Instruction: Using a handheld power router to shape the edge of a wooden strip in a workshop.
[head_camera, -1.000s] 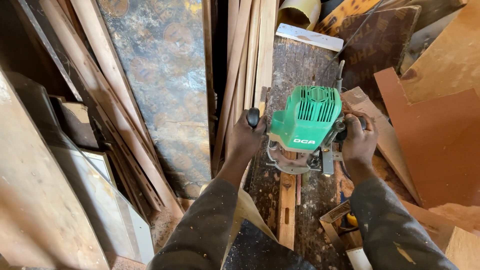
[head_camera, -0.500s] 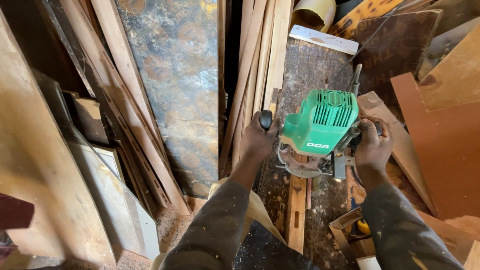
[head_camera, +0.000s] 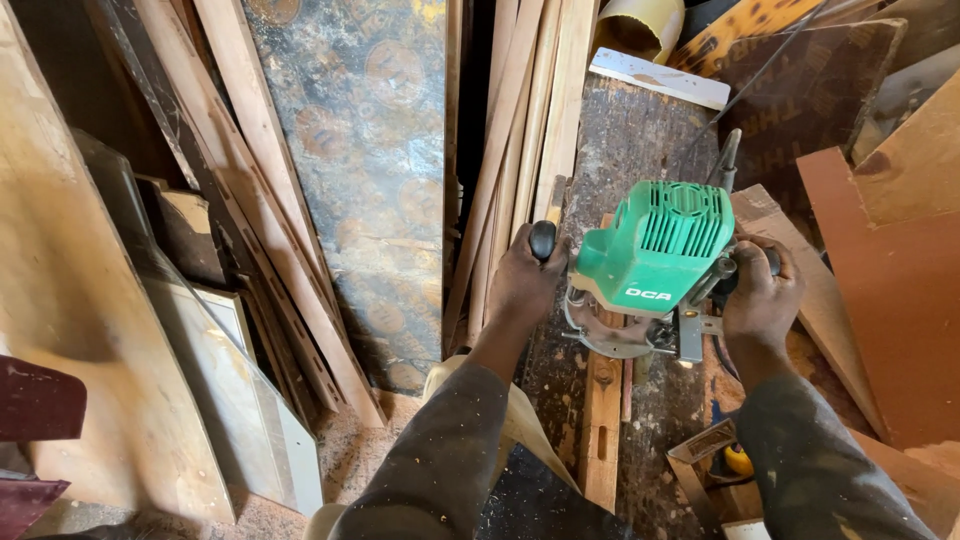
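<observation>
Router: a green-bodied router (head_camera: 660, 245) stands upright on a narrow wooden strip (head_camera: 603, 420), its round metal base (head_camera: 610, 335) resting on the strip's upper end, between the two hands.
Left grip: the left hand (head_camera: 522, 285) is closed around the router's black knob handle (head_camera: 542, 240) on the tool's left side; the knob's top shows above the fingers.
Right grip: the right hand (head_camera: 762, 295) is wrapped around the opposite handle, which is mostly hidden under the fingers, on the tool's right side.
Arm pose: both forearms, in dusty dark sleeves (head_camera: 440, 470), reach forward from the bottom edge and spread slightly apart, wrists level with the router's base, backs of the hands turned up.
Surface: a dark, worn, sawdust-speckled surface (head_camera: 640, 140) carries the strip and the router.
Left of the tool: long wooden slats (head_camera: 520, 130) lean just beside the left hand; further left stands a mottled dark panel (head_camera: 370, 170) and pale boards (head_camera: 90, 330).
Right of the tool: reddish-brown sheets (head_camera: 890, 290) lie near the right hand.
Far end: a white strip (head_camera: 660, 78) lies across the surface's far end, well apart from the router.
Cord: a thin cable (head_camera: 760, 75) runs from behind the router toward the upper right.
</observation>
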